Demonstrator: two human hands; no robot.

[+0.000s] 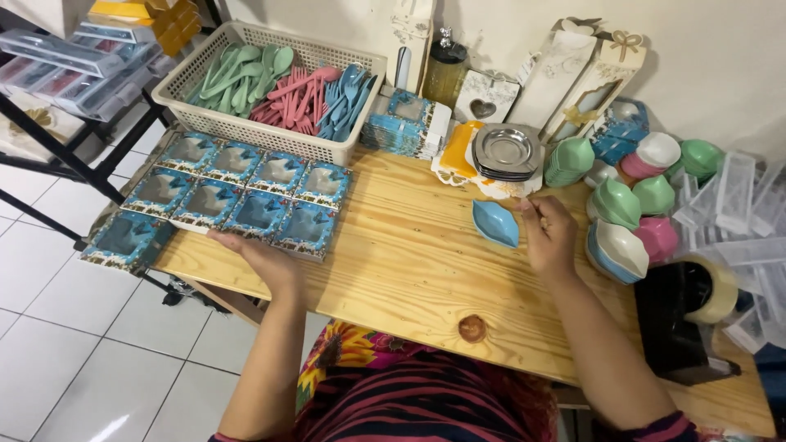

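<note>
One small blue leaf-shaped dish [495, 223] lies on the wooden worktop [409, 262], just beside the right hand [550, 237], whose fingers curl loosely, holding nothing I can see. It looks like light, stiff, smooth plastic; a pinch on its raised rim should suit it. The left hand [264, 260] rests flat, its grip open, on the near edge of a row of blue window boxes [246, 192]. Behind stands a basket [270, 135] of coloured spoons and forks; stacked dishes [634, 221] lie right.

Bare pale wooden tabletop [409, 254] lies open between the flat blue window boxes [246, 196] and the small blue leaf-shaped dish [495, 223]. A beige plastic cutlery basket [246, 123] blocks the back, stacked pastel bowls [630, 221] and a black tape dispenser [679, 319] the right.
</note>
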